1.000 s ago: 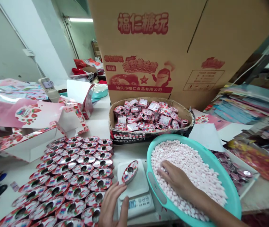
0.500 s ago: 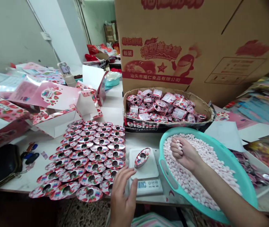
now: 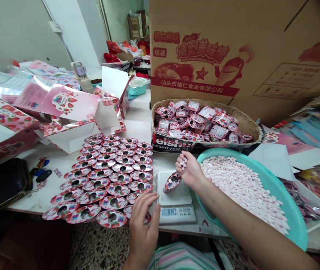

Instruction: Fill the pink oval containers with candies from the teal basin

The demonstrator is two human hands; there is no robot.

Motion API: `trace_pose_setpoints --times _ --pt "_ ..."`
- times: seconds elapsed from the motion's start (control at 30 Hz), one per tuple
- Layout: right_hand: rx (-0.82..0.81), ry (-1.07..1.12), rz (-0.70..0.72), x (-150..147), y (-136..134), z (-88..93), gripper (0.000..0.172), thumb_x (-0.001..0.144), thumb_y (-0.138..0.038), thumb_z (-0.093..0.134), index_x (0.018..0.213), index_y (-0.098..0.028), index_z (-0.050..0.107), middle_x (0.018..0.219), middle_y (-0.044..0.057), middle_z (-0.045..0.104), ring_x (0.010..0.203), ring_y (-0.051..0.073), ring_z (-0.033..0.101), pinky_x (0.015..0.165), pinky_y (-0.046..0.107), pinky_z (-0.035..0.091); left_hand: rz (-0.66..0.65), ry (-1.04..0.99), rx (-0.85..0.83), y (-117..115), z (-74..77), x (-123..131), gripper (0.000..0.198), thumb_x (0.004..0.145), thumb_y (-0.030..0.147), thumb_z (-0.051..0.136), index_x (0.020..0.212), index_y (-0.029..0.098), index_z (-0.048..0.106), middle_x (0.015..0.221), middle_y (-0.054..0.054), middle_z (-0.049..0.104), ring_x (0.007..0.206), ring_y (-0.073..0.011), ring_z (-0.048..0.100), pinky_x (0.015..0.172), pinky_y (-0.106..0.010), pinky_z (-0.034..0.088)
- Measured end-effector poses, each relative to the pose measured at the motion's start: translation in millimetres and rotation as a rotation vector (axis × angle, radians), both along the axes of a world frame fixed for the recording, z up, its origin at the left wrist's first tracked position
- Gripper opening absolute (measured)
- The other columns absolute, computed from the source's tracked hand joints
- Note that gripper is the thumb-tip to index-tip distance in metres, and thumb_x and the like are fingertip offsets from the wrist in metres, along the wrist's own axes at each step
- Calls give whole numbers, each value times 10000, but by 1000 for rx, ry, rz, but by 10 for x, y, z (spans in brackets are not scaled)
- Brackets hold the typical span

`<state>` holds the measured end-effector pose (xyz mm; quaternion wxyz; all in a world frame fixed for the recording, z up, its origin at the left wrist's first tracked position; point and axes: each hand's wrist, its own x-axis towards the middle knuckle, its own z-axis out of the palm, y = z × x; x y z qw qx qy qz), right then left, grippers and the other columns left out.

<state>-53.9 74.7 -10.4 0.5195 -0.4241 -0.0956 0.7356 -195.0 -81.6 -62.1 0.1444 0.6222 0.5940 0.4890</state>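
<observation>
Head view: right hand (image 3: 189, 170) cups candies (image 3: 183, 162) just above the tin (image 3: 172, 182); left hand (image 3: 143, 221) lies open beside the scale (image 3: 177, 212).

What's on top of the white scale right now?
One oval strawberry-print tin, tilted on the scale's platform. The right hand, holding pink candies, overlaps its far end; the tin's inside is hidden.

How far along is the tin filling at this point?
Done, apparently: wrapped packs heaped in the cardboard tray. In hand: the right hand holds pink tablets over the tin on the scale; the left hand rests beside it. Left: rows of open tins, seemingly unfilled.
</observation>
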Motion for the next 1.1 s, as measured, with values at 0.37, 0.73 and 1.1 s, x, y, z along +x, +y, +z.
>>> trace_pose_setpoints --times 0.37,0.73,1.1 --pt "86 -202 -61 -111 -52 -88 324 795 -293 546 512 -186 429 511 -13 482 442 84 447 394 181 336 -12 -43 1 19 13 -14 216 887 184 533 1078 239 618 1127 -45 642 1144 -194 546 1007 -377 439" --pt "163 -288 -64 -130 -101 -174 351 754 -365 580 484 -199 429 450 -24 443 451 104 464 477 219 400 -1 -61 -15 27 -15 -25 214 889 200 529 1078 224 625 1127 -71 644 1131 -222 559 987 -410 458" --pt "186 -345 -66 -143 -119 -177 364 715 -425 622 489 -200 446 471 -29 449 448 101 451 458 234 359 -22 -68 -19 57 19 -9 205 890 201 526 1065 227 630 1105 -60 653 1117 -216 566 995 -398 442"
